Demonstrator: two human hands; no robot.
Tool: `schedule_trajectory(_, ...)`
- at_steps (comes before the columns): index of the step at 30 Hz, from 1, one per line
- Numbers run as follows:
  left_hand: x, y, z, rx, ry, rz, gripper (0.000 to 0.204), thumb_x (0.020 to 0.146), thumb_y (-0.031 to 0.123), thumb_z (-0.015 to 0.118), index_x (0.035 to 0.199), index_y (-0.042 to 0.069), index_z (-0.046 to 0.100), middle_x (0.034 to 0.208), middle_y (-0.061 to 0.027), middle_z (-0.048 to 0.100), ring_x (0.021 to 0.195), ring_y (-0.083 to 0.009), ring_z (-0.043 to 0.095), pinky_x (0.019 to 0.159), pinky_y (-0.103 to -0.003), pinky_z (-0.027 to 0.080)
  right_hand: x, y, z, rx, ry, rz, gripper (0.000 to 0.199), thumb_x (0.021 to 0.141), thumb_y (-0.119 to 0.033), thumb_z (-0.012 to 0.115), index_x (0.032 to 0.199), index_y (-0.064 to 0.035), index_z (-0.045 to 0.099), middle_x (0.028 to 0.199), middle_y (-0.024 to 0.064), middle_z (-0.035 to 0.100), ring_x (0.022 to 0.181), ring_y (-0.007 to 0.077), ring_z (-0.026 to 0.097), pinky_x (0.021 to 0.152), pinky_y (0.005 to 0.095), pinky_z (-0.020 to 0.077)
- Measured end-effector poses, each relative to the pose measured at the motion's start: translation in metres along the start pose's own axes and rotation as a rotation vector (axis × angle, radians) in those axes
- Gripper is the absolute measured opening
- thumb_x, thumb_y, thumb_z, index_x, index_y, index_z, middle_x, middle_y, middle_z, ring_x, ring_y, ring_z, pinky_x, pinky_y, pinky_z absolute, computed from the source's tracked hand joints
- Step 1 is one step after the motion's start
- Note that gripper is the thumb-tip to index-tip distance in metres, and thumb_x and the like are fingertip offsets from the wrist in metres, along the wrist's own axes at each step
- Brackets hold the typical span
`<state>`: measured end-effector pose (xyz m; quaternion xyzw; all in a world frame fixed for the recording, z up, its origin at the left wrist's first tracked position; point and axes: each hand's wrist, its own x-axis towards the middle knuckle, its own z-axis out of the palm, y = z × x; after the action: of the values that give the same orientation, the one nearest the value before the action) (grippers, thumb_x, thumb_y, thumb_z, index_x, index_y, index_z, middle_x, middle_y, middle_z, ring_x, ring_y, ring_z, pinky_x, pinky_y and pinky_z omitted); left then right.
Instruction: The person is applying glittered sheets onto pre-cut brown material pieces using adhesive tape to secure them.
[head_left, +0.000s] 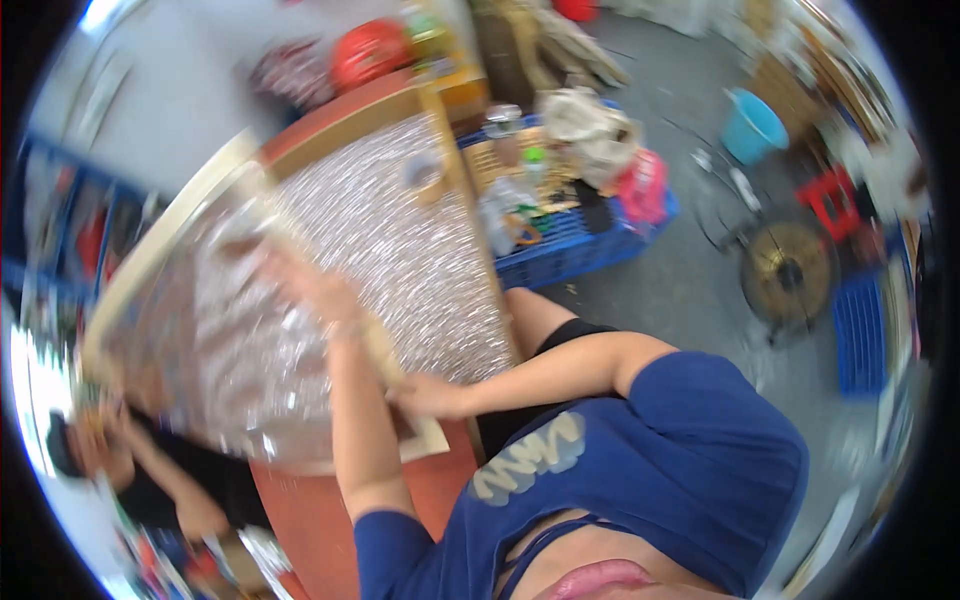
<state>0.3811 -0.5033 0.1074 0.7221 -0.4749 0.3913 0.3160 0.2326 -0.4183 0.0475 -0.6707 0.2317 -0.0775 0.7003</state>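
Observation:
A large cream frame (171,224) with clear, wrinkled plastic film (245,335) across it is tilted over the left side of the table. My left hand (315,290) reaches over the frame's near bar, fingers stretched out and blurred; whether they touch the film I cannot tell. Lower down, my right hand (430,396) has its fingers closed round the frame's edge close to its corner. Shiny bubble wrap (400,250) covers the tabletop beside the frame. On it, toward the far right, sits a roll of tape (428,185).
Another person (165,460) in black is at the frame's far left end. Beyond the table's right edge, a blue crate (575,255) carries bottles, scissors and bags. A fan (788,270), a light-blue bucket (755,127) and cords are on the grey floor (650,320).

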Motion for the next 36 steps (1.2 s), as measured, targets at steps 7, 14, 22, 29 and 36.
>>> schedule_trajectory(7,-0.006,0.003,0.056,-0.206,-0.784,-0.515,0.095,0.07,0.002,0.06,0.148,0.007,0.006,0.15,-0.0296,0.004,0.14,-0.0444,0.001,0.106,-0.068,0.007,0.033,0.015,0.017,0.556,-0.048,0.243,0.029,0.095,-0.014,0.043,0.118,-0.0018,0.055,0.106,0.0132,0.063,0.096,0.0232,0.06,0.078,0.0384,0.0502)
schedule_trajectory(14,-0.027,-0.01,0.117,-0.166,-0.957,-0.576,0.089,0.079,0.016,0.062,0.148,0.008,0.006,0.149,-0.0305,0.009,0.14,-0.0455,0.006,0.108,-0.064,0.008,0.048,-0.033,-0.002,0.548,0.044,0.401,0.034,0.095,-0.009,0.033,0.124,0.0046,0.045,0.117,0.016,0.056,0.1,0.0267,0.059,0.085,0.0415,0.0494)
schedule_trajectory(22,-0.027,-0.067,-0.012,-0.165,-1.319,-0.258,0.087,0.084,0.058,0.055,0.146,0.009,0.021,0.151,-0.0276,0.009,0.141,-0.0429,0.006,0.111,-0.058,0.011,0.062,-0.001,-0.049,0.279,-0.13,0.445,0.032,0.096,-0.021,0.049,0.106,0.0082,0.054,0.091,0.0171,0.065,0.071,0.0274,0.065,0.057,0.0362,0.0556)
schedule_trajectory(29,-0.111,-0.086,-0.085,0.08,-1.404,-0.495,0.09,0.084,0.065,0.044,0.149,0.009,0.014,0.152,-0.0277,-0.001,0.141,-0.0429,-0.005,0.108,-0.062,0.0,0.115,-0.043,-0.181,-1.135,0.491,-0.514,0.037,0.086,-0.03,0.056,0.111,-0.0026,0.056,0.117,0.0244,0.056,0.111,0.0379,0.052,0.091,0.0495,0.0392)
schedule_trajectory(36,-0.117,-0.063,-0.073,-0.004,-1.371,-0.583,0.099,0.081,0.07,0.044,0.149,0.006,0.009,0.151,-0.0296,-0.003,0.137,-0.0512,-0.008,0.105,-0.067,-0.003,0.205,-0.014,-0.244,-1.673,0.621,-0.068,0.077,0.08,-0.054,0.058,0.141,-0.0143,0.034,0.143,0.0254,0.031,0.13,0.0473,0.03,0.104,0.0615,0.022)
